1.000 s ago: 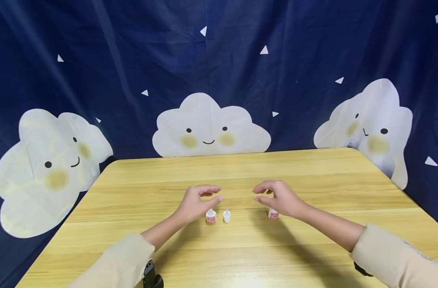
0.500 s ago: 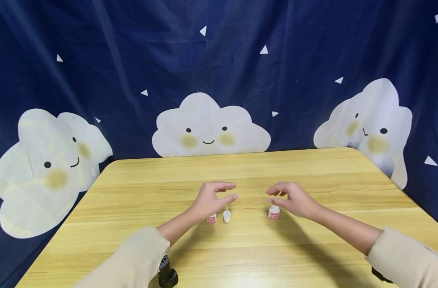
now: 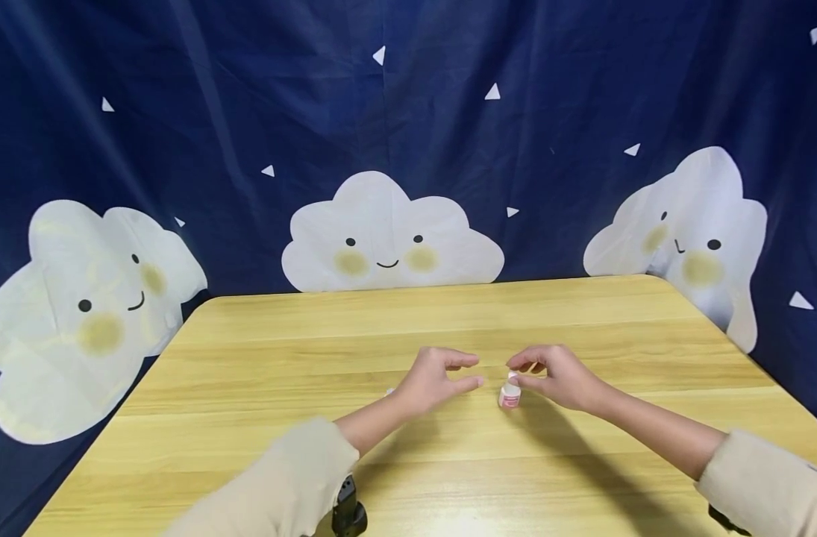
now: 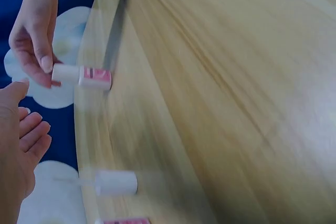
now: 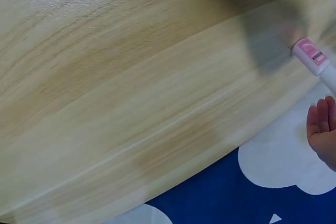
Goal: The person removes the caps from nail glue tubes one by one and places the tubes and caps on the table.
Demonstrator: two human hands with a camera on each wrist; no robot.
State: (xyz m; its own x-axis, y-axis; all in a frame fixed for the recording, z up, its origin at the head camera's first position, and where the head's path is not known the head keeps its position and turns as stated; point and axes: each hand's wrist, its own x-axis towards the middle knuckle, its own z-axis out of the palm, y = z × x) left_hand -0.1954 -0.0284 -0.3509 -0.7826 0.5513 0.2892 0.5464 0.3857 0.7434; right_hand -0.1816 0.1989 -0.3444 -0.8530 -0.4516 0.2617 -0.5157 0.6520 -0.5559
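Note:
My right hand [image 3: 562, 379] pinches the tall white cap of a small white bottle with a pink label [image 3: 509, 397], with thumb and fingers on either side. The bottle's base is at the table. To its left hovers my left hand [image 3: 435, 382], thumb and fingers spread apart and holding nothing. Beneath the left hand, the left wrist view shows a loose white cap [image 4: 116, 182] standing on its own, its thin applicator blurred. At that view's lower edge is the pink label of a second bottle [image 4: 125, 221]; the left hand mostly hides it in the head view.
The light wood table [image 3: 301, 343] stretches beyond both hands to its far edge. Behind it hangs a dark blue curtain [image 3: 233, 89] with printed white clouds.
My left hand has moved right, past the second bottle and loose cap, toward the right hand. The right hand has shifted slightly right and its fingers have come to the bottle's cap.

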